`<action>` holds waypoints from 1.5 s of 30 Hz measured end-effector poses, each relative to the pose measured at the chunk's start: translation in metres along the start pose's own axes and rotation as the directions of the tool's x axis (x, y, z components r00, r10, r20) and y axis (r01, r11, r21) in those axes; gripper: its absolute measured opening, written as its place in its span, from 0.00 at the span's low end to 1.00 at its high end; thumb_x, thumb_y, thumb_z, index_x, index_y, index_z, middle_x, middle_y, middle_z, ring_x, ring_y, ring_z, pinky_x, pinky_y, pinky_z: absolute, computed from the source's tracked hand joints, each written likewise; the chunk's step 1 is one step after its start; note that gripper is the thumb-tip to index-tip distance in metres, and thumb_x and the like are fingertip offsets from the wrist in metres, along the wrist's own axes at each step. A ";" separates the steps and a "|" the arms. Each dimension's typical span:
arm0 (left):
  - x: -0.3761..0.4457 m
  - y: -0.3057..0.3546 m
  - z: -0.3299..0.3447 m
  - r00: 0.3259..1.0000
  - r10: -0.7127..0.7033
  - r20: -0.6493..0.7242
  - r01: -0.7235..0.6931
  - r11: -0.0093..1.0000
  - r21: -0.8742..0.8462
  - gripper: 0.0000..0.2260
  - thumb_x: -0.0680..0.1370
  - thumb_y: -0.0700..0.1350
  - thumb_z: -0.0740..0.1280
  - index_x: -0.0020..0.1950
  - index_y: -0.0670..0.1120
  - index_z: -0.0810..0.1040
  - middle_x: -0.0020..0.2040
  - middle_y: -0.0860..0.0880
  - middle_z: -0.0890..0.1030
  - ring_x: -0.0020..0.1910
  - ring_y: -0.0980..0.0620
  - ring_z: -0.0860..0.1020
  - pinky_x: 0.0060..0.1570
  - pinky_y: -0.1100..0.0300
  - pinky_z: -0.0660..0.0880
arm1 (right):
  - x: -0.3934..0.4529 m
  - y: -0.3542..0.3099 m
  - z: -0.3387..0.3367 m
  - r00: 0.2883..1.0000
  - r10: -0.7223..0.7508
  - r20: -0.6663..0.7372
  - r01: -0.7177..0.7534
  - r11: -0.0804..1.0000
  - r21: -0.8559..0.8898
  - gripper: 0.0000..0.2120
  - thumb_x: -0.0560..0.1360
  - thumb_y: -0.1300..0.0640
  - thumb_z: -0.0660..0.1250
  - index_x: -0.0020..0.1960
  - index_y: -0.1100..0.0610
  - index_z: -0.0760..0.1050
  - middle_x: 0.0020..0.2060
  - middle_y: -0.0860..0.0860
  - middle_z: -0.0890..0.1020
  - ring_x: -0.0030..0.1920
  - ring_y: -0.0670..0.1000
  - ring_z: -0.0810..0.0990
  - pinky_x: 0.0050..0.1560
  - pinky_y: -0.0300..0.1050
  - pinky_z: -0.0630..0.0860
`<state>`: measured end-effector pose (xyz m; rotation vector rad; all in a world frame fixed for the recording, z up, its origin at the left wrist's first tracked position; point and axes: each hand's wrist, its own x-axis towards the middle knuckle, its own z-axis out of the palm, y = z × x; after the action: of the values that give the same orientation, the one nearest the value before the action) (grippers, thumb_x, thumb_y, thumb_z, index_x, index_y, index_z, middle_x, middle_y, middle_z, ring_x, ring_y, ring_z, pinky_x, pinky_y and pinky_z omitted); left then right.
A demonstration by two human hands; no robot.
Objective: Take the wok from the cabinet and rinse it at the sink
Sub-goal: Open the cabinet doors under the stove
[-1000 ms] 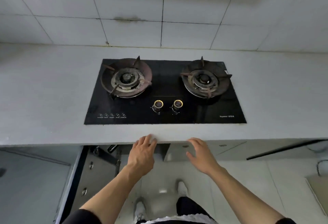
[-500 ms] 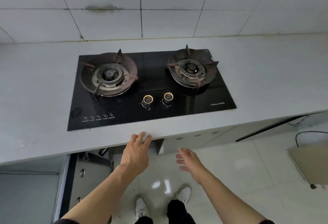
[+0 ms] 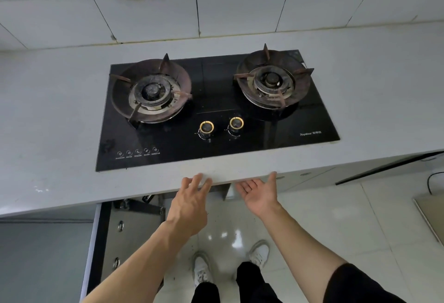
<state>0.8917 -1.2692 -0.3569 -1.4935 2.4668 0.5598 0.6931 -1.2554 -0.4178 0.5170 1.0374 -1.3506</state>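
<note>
Below the hob: wok: it does not show anywhere; the space under the hob is hidden by the counter edge.
Cabinet door (image 3: 125,238): swung open below and left of the hob, a flat grey panel with metal hinges and a dark edge.
Left hand (image 3: 189,203): released, back up, fingers spread and straight, fingertips at the counter's front edge just below the hob; whether they touch the edge I cannot tell. It holds nothing.
Right hand (image 3: 260,193): released, palm turned up and inward, fingers loosely extended under the counter edge, thumb raised against that edge. It holds nothing.
Counter (image 3: 52,115): pale grey, matte, stone-like slab with a squared front edge, surrounding the hob on all sides.
Hob (image 3: 216,101): glossy black glass rectangle set into the counter, with printed icons at its front left.
Burners: left burner (image 3: 151,91) and right burner (image 3: 272,79), round, with rusty brown pan supports and sooty caps.
Knobs (image 3: 206,128): two, black with gold rims, at the hob's front centre.
Wall tiles (image 3: 240,12): white, smooth, dark grout, behind the hob, one stained seam.
Floor (image 3: 336,226): shiny pale tile below the hob, white shoes (image 3: 201,270) standing on it.
</note>
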 end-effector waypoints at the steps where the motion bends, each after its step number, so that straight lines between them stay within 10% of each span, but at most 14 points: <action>1: 0.000 0.000 0.000 1.000 0.002 0.003 -0.002 1.000 0.009 0.35 0.72 0.39 0.64 0.77 0.50 0.53 0.75 0.50 0.53 0.67 0.46 0.58 0.59 0.61 0.71 | 0.000 0.000 -0.001 1.000 -0.002 0.005 0.002 1.000 -0.005 0.42 0.76 0.30 0.52 0.76 0.62 0.59 0.72 0.62 0.67 0.72 0.61 0.67 0.71 0.58 0.66; 16: 0.003 0.005 0.003 0.999 0.003 0.033 -0.008 0.990 0.143 0.32 0.73 0.39 0.64 0.74 0.47 0.56 0.71 0.45 0.58 0.63 0.45 0.62 0.57 0.57 0.74 | -0.023 0.010 -0.063 0.997 -0.065 -0.037 0.042 0.897 -0.440 0.11 0.77 0.57 0.68 0.54 0.62 0.71 0.44 0.58 0.77 0.56 0.58 0.81 0.47 0.47 0.82; 25: 0.009 0.018 0.008 1.000 -0.012 -0.005 0.013 0.971 0.239 0.23 0.75 0.42 0.63 0.69 0.42 0.63 0.62 0.44 0.66 0.55 0.47 0.67 0.54 0.59 0.73 | -0.047 0.028 -0.092 0.905 -0.384 -0.183 0.033 0.492 -0.870 0.08 0.73 0.61 0.72 0.44 0.67 0.78 0.35 0.58 0.83 0.30 0.52 0.79 0.35 0.43 0.77; 31: 0.006 0.019 0.015 1.000 0.014 -0.023 -0.004 0.919 0.394 0.28 0.75 0.43 0.65 0.71 0.39 0.60 0.65 0.39 0.66 0.57 0.44 0.70 0.59 0.54 0.73 | -0.066 0.032 -0.104 0.845 -0.497 -0.198 -0.007 0.359 -0.933 0.13 0.72 0.60 0.72 0.52 0.61 0.71 0.45 0.57 0.82 0.41 0.54 0.81 0.36 0.40 0.74; 38: 0.013 0.028 0.015 1.000 0.011 -0.018 -0.004 0.933 0.359 0.23 0.74 0.44 0.61 0.68 0.40 0.62 0.62 0.41 0.66 0.58 0.43 0.69 0.60 0.54 0.71 | -0.092 0.029 -0.118 0.806 -0.583 -0.106 0.046 0.240 -0.970 0.42 0.72 0.65 0.72 0.75 0.50 0.49 0.54 0.54 0.75 0.50 0.54 0.77 0.51 0.45 0.76; 45: 0.022 0.033 0.021 0.992 0.119 -0.030 -0.110 0.970 0.218 0.22 0.74 0.45 0.63 0.67 0.45 0.62 0.64 0.44 0.64 0.60 0.44 0.66 0.59 0.56 0.72 | -0.100 0.021 -0.132 0.766 -0.642 0.013 -0.139 -0.186 -0.973 0.48 0.70 0.56 0.75 0.78 0.50 0.45 0.77 0.53 0.42 0.73 0.59 0.58 0.64 0.52 0.70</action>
<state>0.8514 -1.2646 -0.3767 -1.2992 2.5631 0.2690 0.6832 -1.0889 -0.4040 -0.7386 2.4449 -0.2259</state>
